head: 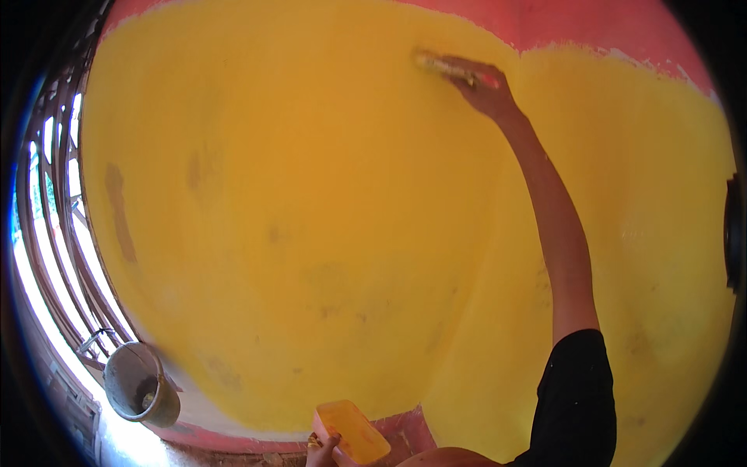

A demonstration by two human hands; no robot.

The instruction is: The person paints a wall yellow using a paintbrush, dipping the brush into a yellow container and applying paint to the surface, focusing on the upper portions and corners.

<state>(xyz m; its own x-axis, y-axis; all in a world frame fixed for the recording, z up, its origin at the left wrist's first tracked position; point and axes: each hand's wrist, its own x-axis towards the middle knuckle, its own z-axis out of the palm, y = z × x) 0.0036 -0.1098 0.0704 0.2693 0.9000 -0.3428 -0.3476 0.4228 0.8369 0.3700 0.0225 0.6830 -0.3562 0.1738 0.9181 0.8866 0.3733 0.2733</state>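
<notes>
Near the top right of the yellow-painted wall (327, 175), my right hand (481, 87) grips a paintbrush (446, 68) by its handle, its bristle end against or close to the wall. The brush is slightly blurred, and part of it is hidden by the fingers. At the bottom centre my left hand (323, 450) holds a small rectangular plastic container (356, 432) by its edge. Yellow paint shows inside and on its rim. Some yellow marks the left fingers.
Red paint (578, 23) borders the yellow along the top, with a wall corner at right. A grey bucket (140, 385) stands at lower left beside a barred opening (58, 216). Dark smudges (119, 213) mark the wall. A dark object (732, 233) shows at the right edge.
</notes>
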